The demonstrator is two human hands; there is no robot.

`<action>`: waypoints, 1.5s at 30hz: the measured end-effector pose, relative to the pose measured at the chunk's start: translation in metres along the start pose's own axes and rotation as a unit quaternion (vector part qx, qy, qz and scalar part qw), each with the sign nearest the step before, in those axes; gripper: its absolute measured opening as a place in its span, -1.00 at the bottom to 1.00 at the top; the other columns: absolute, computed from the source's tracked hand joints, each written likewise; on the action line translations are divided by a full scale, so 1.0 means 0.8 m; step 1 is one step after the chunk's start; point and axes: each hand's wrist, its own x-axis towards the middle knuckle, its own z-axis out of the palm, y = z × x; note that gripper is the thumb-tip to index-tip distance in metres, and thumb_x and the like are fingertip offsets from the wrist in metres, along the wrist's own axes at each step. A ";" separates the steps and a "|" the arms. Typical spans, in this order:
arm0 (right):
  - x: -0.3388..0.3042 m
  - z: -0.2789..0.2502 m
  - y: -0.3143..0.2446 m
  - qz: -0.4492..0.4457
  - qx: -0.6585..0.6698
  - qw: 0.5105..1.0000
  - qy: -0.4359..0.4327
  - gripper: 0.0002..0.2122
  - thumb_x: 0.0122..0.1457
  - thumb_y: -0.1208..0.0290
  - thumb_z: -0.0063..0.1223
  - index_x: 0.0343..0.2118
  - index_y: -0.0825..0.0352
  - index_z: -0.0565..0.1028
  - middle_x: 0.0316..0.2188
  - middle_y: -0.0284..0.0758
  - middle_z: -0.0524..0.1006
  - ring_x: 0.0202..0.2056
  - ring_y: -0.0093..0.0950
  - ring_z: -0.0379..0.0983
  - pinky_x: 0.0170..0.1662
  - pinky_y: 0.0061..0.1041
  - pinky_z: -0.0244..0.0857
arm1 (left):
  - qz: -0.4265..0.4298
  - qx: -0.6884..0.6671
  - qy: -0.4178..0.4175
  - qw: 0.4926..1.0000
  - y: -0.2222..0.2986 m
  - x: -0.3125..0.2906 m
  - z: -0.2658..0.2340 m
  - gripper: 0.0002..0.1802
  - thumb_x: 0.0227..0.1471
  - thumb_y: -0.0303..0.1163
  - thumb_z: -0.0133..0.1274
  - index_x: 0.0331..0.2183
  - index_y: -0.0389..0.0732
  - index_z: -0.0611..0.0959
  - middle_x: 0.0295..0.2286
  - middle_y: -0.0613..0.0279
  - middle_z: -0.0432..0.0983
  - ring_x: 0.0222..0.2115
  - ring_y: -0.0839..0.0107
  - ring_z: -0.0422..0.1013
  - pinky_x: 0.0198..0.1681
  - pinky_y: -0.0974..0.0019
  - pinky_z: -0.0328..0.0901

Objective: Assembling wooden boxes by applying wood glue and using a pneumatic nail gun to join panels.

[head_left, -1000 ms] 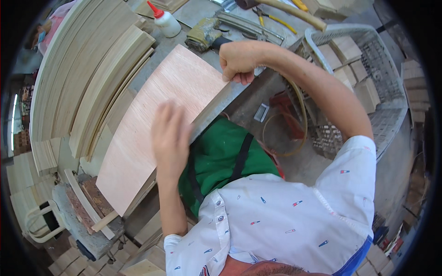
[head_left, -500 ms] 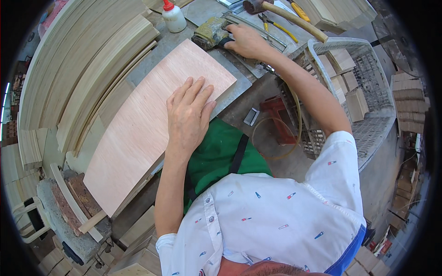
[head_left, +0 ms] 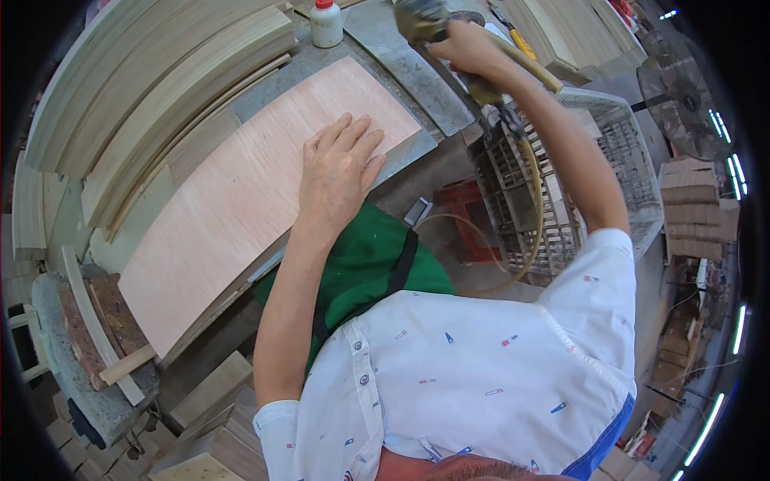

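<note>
A pale, pinkish plywood panel [head_left: 233, 184] with a curved far edge lies slantwise on the workbench. Flat on its right part rests my left hand [head_left: 341, 172], fingers stretched out and slightly spread. My right hand [head_left: 473, 52] grips the handle of an air nail gun [head_left: 421, 20] at the top of the view, lifted off the bench. The gun is partly cut off by the frame edge and a bit blurred. From its handle end a yellowish air hose [head_left: 536, 192] hangs down and loops beneath my right arm.
Curved wooden strips [head_left: 160, 104] are stacked beyond the panel. A white glue bottle [head_left: 326, 26] with a red cap stands behind it. A wooden-handled hammer [head_left: 533, 68] lies near my right hand. The grey plastic crate [head_left: 634, 152] is at the right, a red stool [head_left: 465, 220] below the bench.
My right hand has picked the nail gun up off the bench and raised it up and to the right. My left hand stays flat on the panel.
</note>
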 end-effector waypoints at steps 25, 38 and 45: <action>-0.187 -0.089 -0.065 0.035 0.223 0.959 -0.172 -0.70 0.07 0.33 0.11 -0.30 0.48 0.36 -0.61 -0.38 0.41 -0.65 -0.67 0.35 -0.60 -0.66 0.23 | -0.010 0.009 0.002 1.000 -0.003 -0.004 0.000 -0.69 -0.09 -0.35 0.12 -0.21 -0.14 0.58 -0.08 0.24 0.41 0.03 0.25 0.24 0.05 0.16 0.09; -0.187 -0.087 -0.059 0.002 0.165 0.975 -0.146 -0.70 0.04 0.27 0.06 -0.45 0.49 0.39 -0.71 -0.33 0.43 -0.68 -0.61 0.38 -0.59 -0.59 0.22 | -0.006 0.012 0.012 1.000 -0.002 -0.001 0.001 -0.68 -0.10 -0.36 0.13 -0.21 -0.15 0.58 -0.09 0.22 0.42 0.02 0.24 0.25 0.04 0.16 0.10; -0.196 -0.086 -0.056 0.033 0.241 0.958 -0.149 -0.75 0.06 0.32 0.06 -0.39 0.46 0.41 -0.67 -0.39 0.42 -0.67 -0.65 0.35 -0.59 -0.62 0.19 | -0.066 -0.037 0.002 0.997 -0.018 -0.035 -0.044 -0.60 -0.08 -0.34 0.12 -0.13 -0.20 0.54 -0.08 0.10 0.41 0.03 0.16 0.25 0.06 0.13 0.10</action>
